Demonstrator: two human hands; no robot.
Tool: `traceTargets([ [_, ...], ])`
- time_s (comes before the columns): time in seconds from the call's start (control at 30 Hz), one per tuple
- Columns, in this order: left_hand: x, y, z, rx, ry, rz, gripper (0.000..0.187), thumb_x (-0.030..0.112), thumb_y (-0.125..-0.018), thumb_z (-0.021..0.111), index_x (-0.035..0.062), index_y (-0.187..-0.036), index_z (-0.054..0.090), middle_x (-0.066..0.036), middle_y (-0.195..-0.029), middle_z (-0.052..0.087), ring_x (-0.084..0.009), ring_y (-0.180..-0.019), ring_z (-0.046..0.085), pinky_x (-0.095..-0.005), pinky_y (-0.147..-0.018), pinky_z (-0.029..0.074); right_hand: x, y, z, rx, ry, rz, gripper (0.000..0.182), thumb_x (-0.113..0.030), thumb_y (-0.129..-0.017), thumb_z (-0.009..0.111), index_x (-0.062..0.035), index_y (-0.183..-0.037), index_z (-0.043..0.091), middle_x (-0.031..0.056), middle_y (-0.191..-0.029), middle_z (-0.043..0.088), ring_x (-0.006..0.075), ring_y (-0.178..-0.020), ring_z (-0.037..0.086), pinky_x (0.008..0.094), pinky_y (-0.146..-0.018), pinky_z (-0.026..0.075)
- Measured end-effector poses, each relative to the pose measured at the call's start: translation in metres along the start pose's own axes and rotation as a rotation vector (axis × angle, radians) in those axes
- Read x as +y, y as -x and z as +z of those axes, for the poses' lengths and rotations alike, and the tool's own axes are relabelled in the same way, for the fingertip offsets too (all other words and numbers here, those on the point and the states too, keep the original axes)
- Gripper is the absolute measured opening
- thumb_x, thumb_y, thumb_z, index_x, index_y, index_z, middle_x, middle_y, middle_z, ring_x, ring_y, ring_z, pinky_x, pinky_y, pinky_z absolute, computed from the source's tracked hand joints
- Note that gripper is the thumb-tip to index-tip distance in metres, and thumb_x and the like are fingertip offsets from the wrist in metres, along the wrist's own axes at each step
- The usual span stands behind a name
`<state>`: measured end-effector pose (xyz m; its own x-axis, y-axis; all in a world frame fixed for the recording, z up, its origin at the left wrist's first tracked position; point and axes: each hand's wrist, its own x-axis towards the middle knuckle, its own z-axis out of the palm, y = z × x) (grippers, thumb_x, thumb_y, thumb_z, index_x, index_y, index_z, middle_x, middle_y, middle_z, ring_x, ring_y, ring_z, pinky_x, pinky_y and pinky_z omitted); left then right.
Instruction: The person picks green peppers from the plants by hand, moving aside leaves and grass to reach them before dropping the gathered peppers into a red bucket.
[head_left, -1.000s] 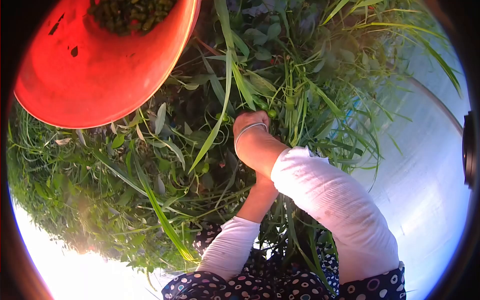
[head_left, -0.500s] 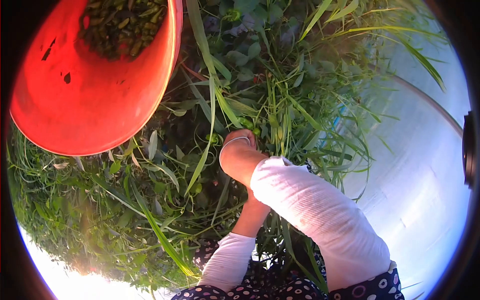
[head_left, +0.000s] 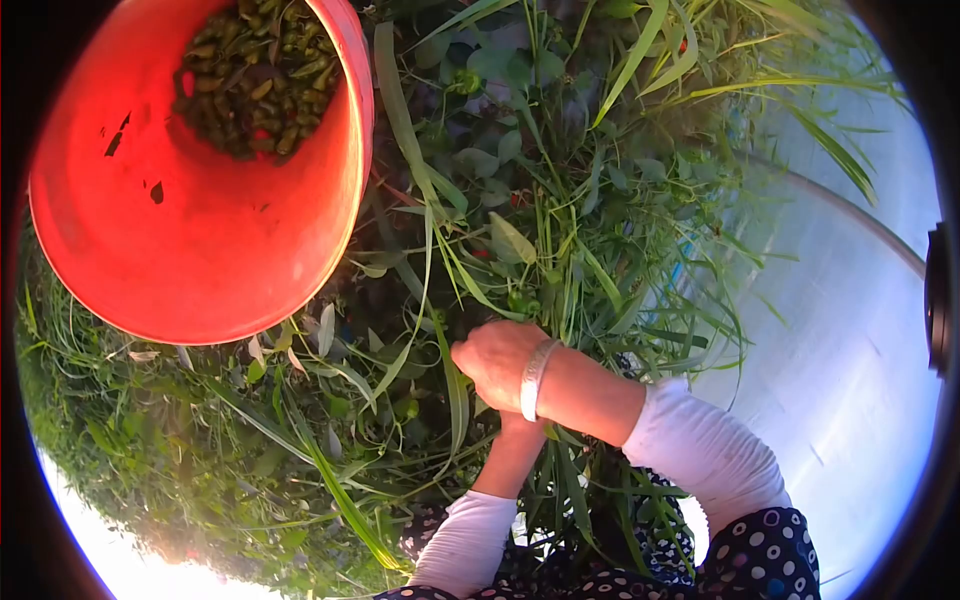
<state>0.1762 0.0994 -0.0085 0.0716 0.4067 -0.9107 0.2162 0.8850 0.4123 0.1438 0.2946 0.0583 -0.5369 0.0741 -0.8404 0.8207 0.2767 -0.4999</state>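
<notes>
My right hand (head_left: 500,362), with a pale bangle (head_left: 535,380) at its wrist, is closed among the green plants (head_left: 510,250); what its fingers hold, if anything, is hidden. Under it lies my left hand (head_left: 520,418), mostly covered by the right one, its fingers out of sight. Small green fruits (head_left: 520,302) hang just above the right hand. At the upper left stands a red bucket (head_left: 200,250), with many small green peppers (head_left: 260,85) and a few red bits at its bottom.
Dense leaves and long grass blades (head_left: 330,490) surround the hands. On the right a pale translucent sheet (head_left: 820,350) slopes down, with a thin curved pipe (head_left: 860,212) across it.
My right hand has drawn back toward me and turned, so its back and bangle show more. The bucket sits slightly lower in view, with more of its contents showing.
</notes>
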Motion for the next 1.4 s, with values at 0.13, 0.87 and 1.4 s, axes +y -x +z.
traceTargets([
  [0.13, 0.026, 0.007, -0.009, 0.027, 0.594, -0.053, 0.047, 0.036, -0.085, 0.056, 0.0107, -0.122, 0.045, -0.007, -0.119, 0.051, -0.0211, -0.106, 0.051, -0.0355, -0.087, 0.043, 0.007, 0.052, 0.027, 0.298, -0.144, -0.070, 0.028, -0.008, -0.067, 0.061, -0.0057, -0.094, 0.055, 0.0104, -0.081, 0.057, 0.0307, -0.076, 0.061, 0.0396, -0.063, 0.051],
  [0.87, 0.030, 0.001, -0.012, 0.275, 0.175, 0.229, 0.025, 0.021, -0.092, 0.048, 0.0092, -0.114, 0.045, -0.007, -0.103, 0.052, -0.0149, -0.080, 0.055, -0.0240, -0.061, 0.050, 0.052, -0.085, -0.156, 0.895, -0.094, 0.074, 0.038, -0.016, -0.071, 0.066, -0.0036, -0.105, 0.053, 0.0168, -0.108, 0.055, 0.0356, -0.096, 0.056, 0.0420, -0.082, 0.047],
  [1.4, 0.000, -0.007, -0.011, 0.090, 0.140, 0.182, 0.050, 0.021, -0.092, 0.050, 0.0124, -0.135, 0.024, -0.007, -0.123, 0.042, -0.0183, -0.100, 0.051, -0.0300, -0.079, 0.049, 0.141, 0.039, -0.098, 0.793, 0.033, 0.578, 0.034, -0.008, -0.070, 0.067, -0.0066, -0.103, 0.058, 0.0165, -0.091, 0.063, 0.0329, -0.085, 0.061, 0.0392, -0.074, 0.050],
])
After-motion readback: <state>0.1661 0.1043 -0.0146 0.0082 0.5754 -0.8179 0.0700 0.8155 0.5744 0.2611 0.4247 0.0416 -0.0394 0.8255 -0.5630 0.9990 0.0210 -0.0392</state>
